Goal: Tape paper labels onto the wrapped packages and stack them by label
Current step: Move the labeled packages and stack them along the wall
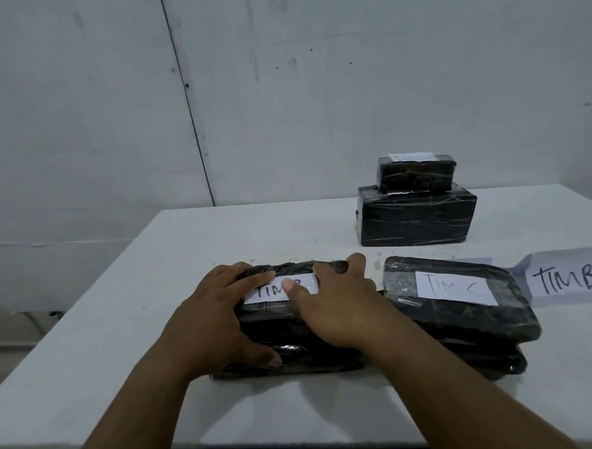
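While both hands press flat on the near package (288,358), nothing is gripped: left hand (217,317) lies spread over the package's left end, fingers reaching the left edge of its label (274,289); right hand (336,304) lies open over the right part, thumb on the label's middle, fingers over the far edge. Label reads "TIM B", partly covered. Package is black, glossy wrap, lying on the white table (122,336) near its front edge.

Just right, touching or nearly so: second package (464,322), label "TIM C" (455,288), resting tilted on another dark package (501,364) below it. Beside that, at the right edge, loose paper (568,278) marked "TIMB" flat on the table.

Farther back, right of centre: small package (417,173) with a white label (411,157), text unreadable, stacked on big package (417,218). Grey wall (76,115) behind.
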{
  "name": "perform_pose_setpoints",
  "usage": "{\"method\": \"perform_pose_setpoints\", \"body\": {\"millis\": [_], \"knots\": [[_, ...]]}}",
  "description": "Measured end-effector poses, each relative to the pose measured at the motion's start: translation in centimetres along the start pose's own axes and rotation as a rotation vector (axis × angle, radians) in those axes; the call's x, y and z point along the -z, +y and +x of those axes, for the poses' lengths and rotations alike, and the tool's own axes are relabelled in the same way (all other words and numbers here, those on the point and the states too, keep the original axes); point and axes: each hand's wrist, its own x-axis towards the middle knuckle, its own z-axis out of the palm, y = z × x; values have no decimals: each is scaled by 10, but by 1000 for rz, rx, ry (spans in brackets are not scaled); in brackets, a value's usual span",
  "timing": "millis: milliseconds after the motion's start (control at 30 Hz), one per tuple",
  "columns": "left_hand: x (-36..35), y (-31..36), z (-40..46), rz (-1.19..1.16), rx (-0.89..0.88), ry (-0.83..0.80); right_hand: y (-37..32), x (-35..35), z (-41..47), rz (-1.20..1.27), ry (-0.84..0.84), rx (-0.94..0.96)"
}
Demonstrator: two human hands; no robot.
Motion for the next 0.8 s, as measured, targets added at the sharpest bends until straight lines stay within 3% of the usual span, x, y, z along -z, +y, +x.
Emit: {"method": "perform_pose_setpoints", "body": {"millis": [267,433,500,600,800], "knots": [[3,-14,-5,-54,63,39,3,-6,0,156,-25,7],[-5,-27,-28,-452,343,262,4,-7,-1,223,-23,4],[-9,-27,-35,-577,477,265,4,-7,0,240,-15,-1],[-16,-20,-42,-709,539,237,5,-9,0,277,22,5],[-14,-4,-49,-826,565,334,9,-14,-13,400,102,47]]}}
